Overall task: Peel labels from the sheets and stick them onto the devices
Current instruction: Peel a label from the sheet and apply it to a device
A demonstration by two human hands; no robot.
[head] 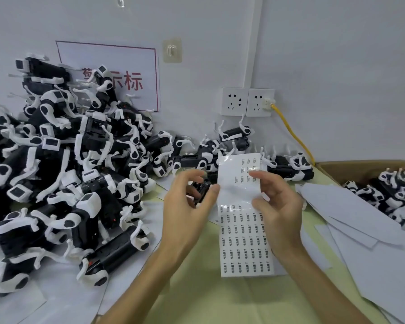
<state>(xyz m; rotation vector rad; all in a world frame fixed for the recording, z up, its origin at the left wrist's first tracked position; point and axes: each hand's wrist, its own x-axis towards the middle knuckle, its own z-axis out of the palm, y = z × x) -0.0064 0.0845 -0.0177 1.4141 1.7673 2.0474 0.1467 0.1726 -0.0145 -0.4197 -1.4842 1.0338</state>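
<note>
So your table (197, 288) has a pale green mat on it, and the whole left side is buried under a big pile of devices (56, 171): black bodies with white legs, heaped up against the far wall. A few more are strung along the far edge toward the right. On the far right there's a cardboard box (337, 169) with more of the same inside. Just near of the box, a loose stack of blank sheets (360, 218) fans out over the right side of the table.

The label sheet (243, 230) is right in the middle, between your hands. Its near half lies flat on the mat and is full of rows of small printed labels. The far half is lifted and curling up, with only a handful of labels on it.

Your right hand (278, 199) has its fingers curled, with the index finger and thumb pinching the right edge of that lifted part. Can't tell if a label is caught between the fingertips.

Your left hand (185, 206) is curled around one small device (200, 187), gripping it just left of the sheet, with the thumb tip at the sheet's left edge.
</note>
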